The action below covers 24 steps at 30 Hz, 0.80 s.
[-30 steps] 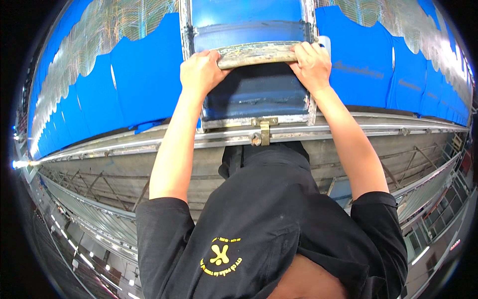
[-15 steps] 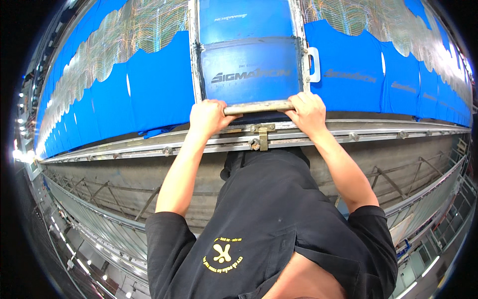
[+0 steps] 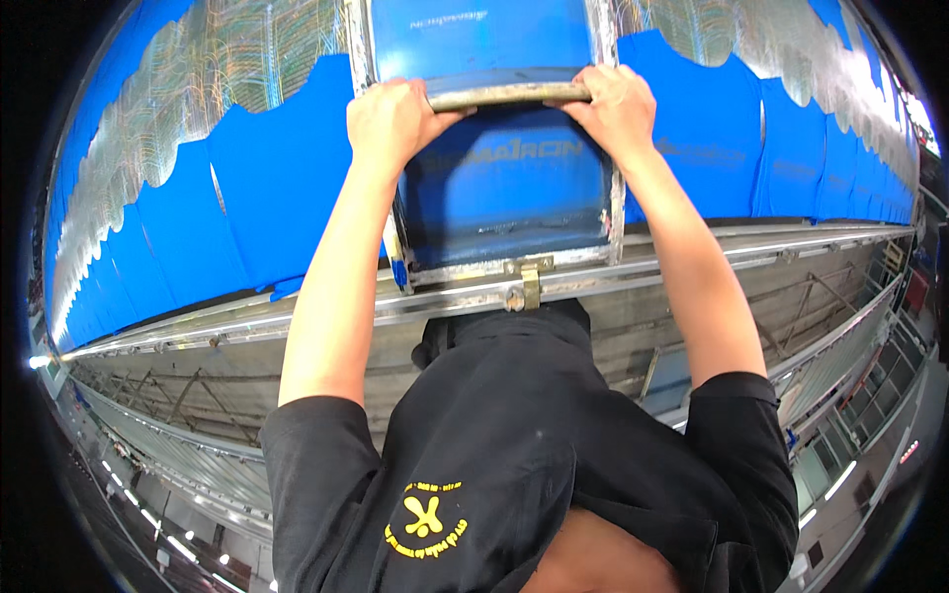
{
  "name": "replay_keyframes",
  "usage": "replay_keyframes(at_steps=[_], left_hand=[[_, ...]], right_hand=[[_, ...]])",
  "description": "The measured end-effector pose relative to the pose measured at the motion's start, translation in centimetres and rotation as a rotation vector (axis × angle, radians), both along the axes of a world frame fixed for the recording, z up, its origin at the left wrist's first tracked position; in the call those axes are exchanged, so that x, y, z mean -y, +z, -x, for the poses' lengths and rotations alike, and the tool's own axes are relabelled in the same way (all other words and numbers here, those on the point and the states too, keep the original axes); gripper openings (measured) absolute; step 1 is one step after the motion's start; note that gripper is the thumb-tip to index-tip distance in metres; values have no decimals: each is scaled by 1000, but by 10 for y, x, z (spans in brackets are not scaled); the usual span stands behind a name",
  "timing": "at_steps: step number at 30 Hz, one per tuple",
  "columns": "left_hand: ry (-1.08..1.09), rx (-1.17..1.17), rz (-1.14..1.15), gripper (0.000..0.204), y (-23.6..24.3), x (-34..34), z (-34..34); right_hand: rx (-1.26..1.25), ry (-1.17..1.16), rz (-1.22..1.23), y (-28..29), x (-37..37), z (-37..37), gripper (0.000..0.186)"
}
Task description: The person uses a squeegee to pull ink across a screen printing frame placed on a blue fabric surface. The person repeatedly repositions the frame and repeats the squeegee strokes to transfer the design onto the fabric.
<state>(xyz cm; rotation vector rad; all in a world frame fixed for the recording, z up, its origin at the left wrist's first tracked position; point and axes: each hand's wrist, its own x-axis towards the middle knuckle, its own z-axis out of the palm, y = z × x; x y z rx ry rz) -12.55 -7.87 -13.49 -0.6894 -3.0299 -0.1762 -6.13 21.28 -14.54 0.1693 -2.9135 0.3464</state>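
Observation:
A long squeegee (image 3: 509, 96) with a worn, pale handle lies crosswise over a printing screen (image 3: 615, 212) with a scuffed metal frame. My left hand (image 3: 388, 124) wraps round its left end, and my right hand (image 3: 620, 114) grips the right end. Both arms reach forward. Through the screen's mesh (image 3: 509, 203) blue shows, with dark lettering faintly visible between my forearms. The blade under the handle is hidden. Beneath and beside the screen lie blue fabric pieces (image 3: 277, 163) with wavy edges.
A metal rail (image 3: 445, 298) runs along the near edge of the long table, with a brass-coloured bracket (image 3: 532, 287) at the screen's near side. More blue pieces (image 3: 707, 133) continue to the right. Shiny bare table surface (image 3: 287, 49) shows beyond the fabric.
Both hands have pushed the squeegee away from me, from the screen's near end towards its far part. My arms are stretched further, and the view has shifted slightly.

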Motion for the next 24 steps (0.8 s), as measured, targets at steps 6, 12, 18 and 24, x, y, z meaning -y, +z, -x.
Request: replay_keyframes(at_steps=[6, 12, 18, 24], left_hand=[[83, 112, 17, 64, 5, 5, -24], [107, 154, 20, 51, -5, 19, -145], [75, 134, -58, 51, -3, 34, -210], [69, 153, -2, 49, 10, 38, -214]], right_hand=[[-21, 62, -20, -8, -1, -16, 32], [76, 103, -20, -4, 8, -129, 42], [71, 152, 200, 12, 12, -199, 58], [-79, -328, 522, -49, -64, -87, 34]])
